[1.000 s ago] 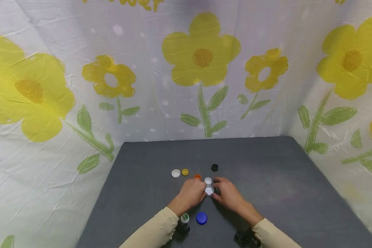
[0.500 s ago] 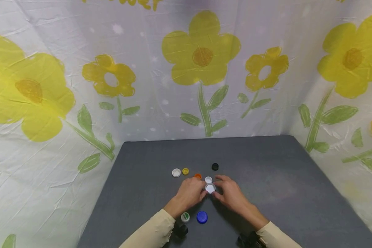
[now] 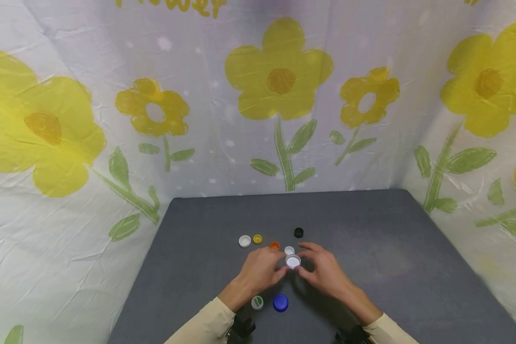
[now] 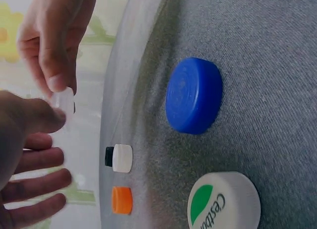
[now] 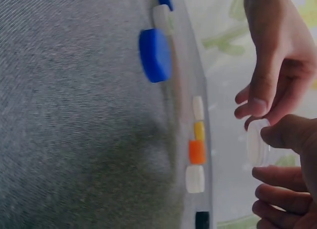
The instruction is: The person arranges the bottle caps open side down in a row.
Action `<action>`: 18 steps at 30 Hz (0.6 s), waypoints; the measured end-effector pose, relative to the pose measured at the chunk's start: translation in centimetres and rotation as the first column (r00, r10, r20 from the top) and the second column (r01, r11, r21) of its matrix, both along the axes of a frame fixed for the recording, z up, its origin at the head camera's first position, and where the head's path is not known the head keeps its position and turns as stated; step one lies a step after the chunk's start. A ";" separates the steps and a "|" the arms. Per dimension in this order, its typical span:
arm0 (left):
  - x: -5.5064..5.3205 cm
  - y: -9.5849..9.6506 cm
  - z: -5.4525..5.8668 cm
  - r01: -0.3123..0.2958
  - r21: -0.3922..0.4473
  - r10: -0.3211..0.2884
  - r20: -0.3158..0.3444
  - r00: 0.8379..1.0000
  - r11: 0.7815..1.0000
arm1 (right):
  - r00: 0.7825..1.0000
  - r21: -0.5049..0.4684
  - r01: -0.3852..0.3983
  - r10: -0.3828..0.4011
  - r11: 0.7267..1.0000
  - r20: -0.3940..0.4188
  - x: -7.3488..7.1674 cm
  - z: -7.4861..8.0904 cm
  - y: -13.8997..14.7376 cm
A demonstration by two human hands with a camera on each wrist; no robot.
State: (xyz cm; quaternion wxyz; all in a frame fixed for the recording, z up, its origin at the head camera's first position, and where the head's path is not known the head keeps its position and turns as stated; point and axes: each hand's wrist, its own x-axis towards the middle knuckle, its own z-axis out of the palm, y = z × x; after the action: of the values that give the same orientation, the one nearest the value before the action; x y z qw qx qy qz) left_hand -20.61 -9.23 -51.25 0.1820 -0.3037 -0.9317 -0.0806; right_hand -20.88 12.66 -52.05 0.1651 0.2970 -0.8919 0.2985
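Observation:
A white lid with a clear rim (image 3: 293,261) is held off the table between both hands. My left hand (image 3: 261,268) pinches its left side, the thumb (image 4: 55,119) lying against the lid in the left wrist view, where the other fingers are spread. From the opposite side my right hand (image 3: 324,273) pinches it with thumb and forefinger, as the right wrist view shows; the remaining fingers are loosely bent. Just behind the hands lie a small white cap (image 3: 289,250) and an orange cap (image 3: 274,245).
Closer to me rest a blue cap (image 3: 280,303) and a white cap with green print (image 3: 257,302). Farther back are a white cap (image 3: 244,241), a yellow cap (image 3: 257,239) and a black cap (image 3: 298,232). A second blue object (image 5: 165,0) shows in the right wrist view.
The clear-rimmed lid has risen from the table and shifted slightly right, with both hands on it. My left forearm has swung outward, uncovering the green-printed cap. The other caps stay put.

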 end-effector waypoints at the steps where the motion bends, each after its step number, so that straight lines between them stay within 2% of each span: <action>1: 0.1 -0.1 0.1 0.006 0.012 -0.006 -0.015 1.000 1.000 | 1.000 -0.013 0.004 -0.004 1.000 0.015 0.1 0.2 0.1; 6: 0.7 -0.3 0.4 0.054 0.059 -0.051 -0.065 0.997 0.997 | 0.985 -0.068 0.025 -0.013 0.997 0.171 0.4 1.1 0.4; 12: 1.0 -0.5 0.6 0.114 0.122 -0.104 -0.089 0.991 0.986 | 0.931 -0.114 0.019 0.024 0.993 0.365 0.4 1.7 0.6; 14: 1.0 -0.6 0.6 0.124 0.147 -0.110 -0.096 0.989 0.981 | 0.918 -0.128 0.015 0.037 0.992 0.396 0.5 1.7 0.6; 16: 1.0 -0.6 0.6 0.123 0.167 -0.108 -0.098 0.989 0.978 | 0.914 -0.147 0.015 0.046 0.989 0.403 0.5 1.8 0.6; 18: 1.0 -0.6 0.5 0.108 0.185 -0.092 -0.091 0.992 0.977 | 0.930 -0.150 0.010 0.046 0.989 0.364 0.6 1.7 0.6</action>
State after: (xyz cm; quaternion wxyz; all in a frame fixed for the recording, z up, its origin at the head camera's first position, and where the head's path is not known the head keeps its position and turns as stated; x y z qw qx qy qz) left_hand -19.61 -9.87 -50.72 0.2439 -0.3345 -0.8951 -0.1654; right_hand -20.26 13.23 -50.32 0.0150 0.2311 -0.8794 0.4160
